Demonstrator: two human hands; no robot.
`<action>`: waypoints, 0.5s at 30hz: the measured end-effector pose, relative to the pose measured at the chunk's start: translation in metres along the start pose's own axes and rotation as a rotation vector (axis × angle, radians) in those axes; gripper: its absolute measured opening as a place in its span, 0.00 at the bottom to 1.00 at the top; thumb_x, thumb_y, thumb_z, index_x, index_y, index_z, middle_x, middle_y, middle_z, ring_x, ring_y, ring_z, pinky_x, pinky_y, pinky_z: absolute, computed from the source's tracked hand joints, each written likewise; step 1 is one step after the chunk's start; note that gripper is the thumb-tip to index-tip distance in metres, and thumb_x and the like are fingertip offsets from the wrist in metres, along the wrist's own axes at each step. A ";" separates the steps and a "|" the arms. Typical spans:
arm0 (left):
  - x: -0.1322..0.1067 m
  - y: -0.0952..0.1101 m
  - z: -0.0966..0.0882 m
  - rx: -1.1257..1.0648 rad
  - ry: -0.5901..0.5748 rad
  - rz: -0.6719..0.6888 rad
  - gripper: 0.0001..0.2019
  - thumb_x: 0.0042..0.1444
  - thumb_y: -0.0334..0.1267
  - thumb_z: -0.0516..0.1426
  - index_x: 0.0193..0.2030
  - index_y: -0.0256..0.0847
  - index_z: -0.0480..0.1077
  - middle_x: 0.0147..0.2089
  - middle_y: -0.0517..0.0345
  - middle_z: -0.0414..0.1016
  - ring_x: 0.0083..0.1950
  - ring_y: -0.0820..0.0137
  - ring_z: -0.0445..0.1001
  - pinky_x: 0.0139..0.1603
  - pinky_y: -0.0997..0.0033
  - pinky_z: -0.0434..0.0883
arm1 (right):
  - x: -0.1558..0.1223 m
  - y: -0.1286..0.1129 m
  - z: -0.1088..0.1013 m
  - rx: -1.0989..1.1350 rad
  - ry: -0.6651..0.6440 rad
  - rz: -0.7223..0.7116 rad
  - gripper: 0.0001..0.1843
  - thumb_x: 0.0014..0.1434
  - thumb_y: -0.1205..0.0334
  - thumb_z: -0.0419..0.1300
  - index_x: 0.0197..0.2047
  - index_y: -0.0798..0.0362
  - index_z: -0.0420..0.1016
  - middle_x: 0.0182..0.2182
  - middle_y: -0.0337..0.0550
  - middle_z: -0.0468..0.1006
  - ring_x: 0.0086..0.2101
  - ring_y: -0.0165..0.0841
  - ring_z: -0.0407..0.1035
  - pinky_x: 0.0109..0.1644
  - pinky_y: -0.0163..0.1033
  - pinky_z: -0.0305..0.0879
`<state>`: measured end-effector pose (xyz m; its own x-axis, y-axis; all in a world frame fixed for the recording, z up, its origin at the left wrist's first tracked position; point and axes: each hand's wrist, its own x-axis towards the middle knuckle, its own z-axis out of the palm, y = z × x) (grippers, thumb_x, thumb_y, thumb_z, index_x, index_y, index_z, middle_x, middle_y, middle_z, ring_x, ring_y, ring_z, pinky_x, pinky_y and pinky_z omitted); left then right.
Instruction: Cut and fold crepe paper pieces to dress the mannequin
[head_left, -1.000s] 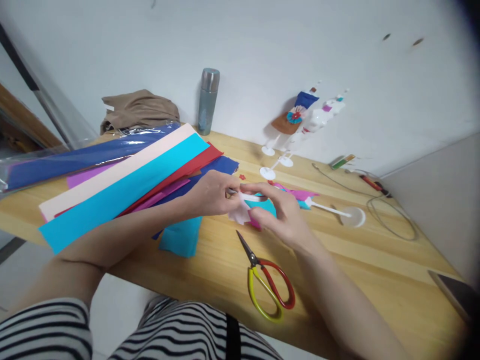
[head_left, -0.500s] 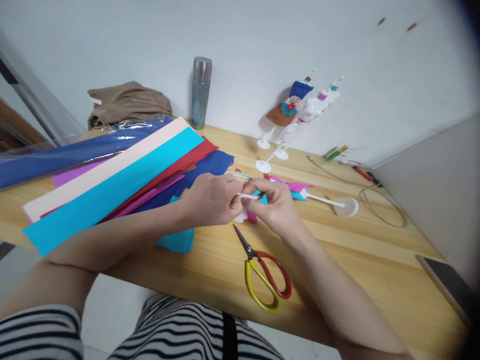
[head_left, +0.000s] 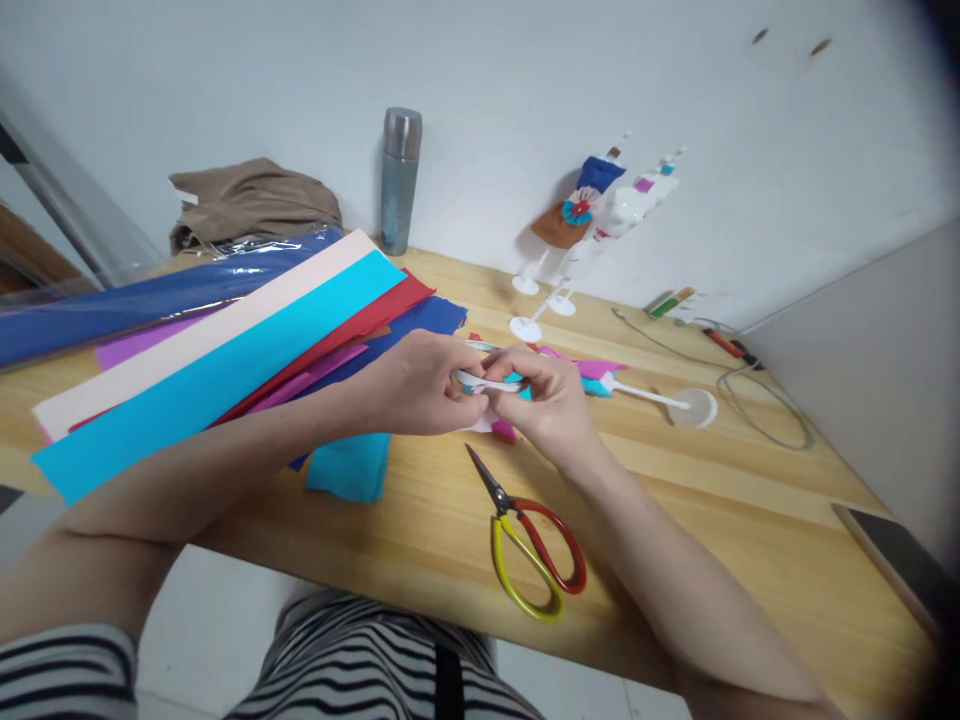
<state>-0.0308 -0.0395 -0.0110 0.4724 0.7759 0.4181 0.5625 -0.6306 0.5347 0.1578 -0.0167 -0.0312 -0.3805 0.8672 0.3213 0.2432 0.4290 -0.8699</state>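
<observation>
Over the middle of the table, my left hand (head_left: 424, 382) and my right hand (head_left: 544, 405) meet with their fingers curled. Pinched between them is a narrow white band (head_left: 491, 384), bent into a thin loop; whether it is tape or paper I cannot tell. Just below lie scissors (head_left: 501, 500) with one red and one yellow handle. Under and behind the hands are scraps of pink and blue paper, partly hidden. A white stand (head_left: 690, 407) lies on its side to the right, its stem ending in blue and pink paper (head_left: 596, 375).
Coloured paper sheets (head_left: 225, 382) spread over the left side, with a folded turquoise piece (head_left: 349, 468) in front. A steel flask (head_left: 400, 185), brown cloth (head_left: 251, 205) and dressed figures on stands (head_left: 574, 215) stand along the wall. A cable (head_left: 780, 432) and a phone-like dark slab (head_left: 889, 560) lie right.
My left hand has shifted slightly left and its fingers have parted a little from the right hand's. More of the white band now shows, as an open loop.
</observation>
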 end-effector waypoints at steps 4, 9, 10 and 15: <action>-0.001 -0.005 0.010 0.071 0.078 0.002 0.05 0.49 0.35 0.58 0.24 0.38 0.69 0.23 0.60 0.73 0.25 0.75 0.66 0.27 0.74 0.57 | -0.002 0.001 0.004 -0.066 0.019 -0.106 0.03 0.44 0.65 0.60 0.21 0.49 0.72 0.23 0.39 0.76 0.30 0.35 0.69 0.38 0.42 0.63; -0.003 -0.010 0.014 0.208 0.109 0.034 0.09 0.51 0.34 0.55 0.22 0.39 0.66 0.21 0.61 0.68 0.23 0.75 0.62 0.26 0.72 0.54 | -0.004 0.003 0.006 -0.123 0.015 -0.142 0.03 0.46 0.65 0.60 0.22 0.49 0.72 0.23 0.38 0.76 0.31 0.36 0.70 0.39 0.43 0.63; -0.003 -0.011 0.015 0.236 0.117 0.050 0.09 0.52 0.34 0.55 0.22 0.40 0.65 0.21 0.61 0.68 0.24 0.74 0.62 0.26 0.72 0.54 | -0.003 0.004 0.006 -0.119 0.020 -0.121 0.03 0.45 0.64 0.60 0.22 0.49 0.73 0.23 0.39 0.76 0.31 0.36 0.70 0.38 0.42 0.63; -0.004 -0.014 0.024 0.371 0.185 0.080 0.06 0.53 0.32 0.53 0.26 0.40 0.68 0.23 0.58 0.69 0.27 0.70 0.66 0.28 0.69 0.56 | -0.001 0.007 0.007 -0.080 0.034 -0.040 0.05 0.45 0.60 0.62 0.21 0.51 0.73 0.24 0.40 0.77 0.30 0.35 0.69 0.36 0.41 0.62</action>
<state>-0.0245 -0.0336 -0.0377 0.4136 0.6928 0.5908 0.7513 -0.6262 0.2084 0.1535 -0.0160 -0.0398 -0.3613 0.8566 0.3684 0.2992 0.4806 -0.8243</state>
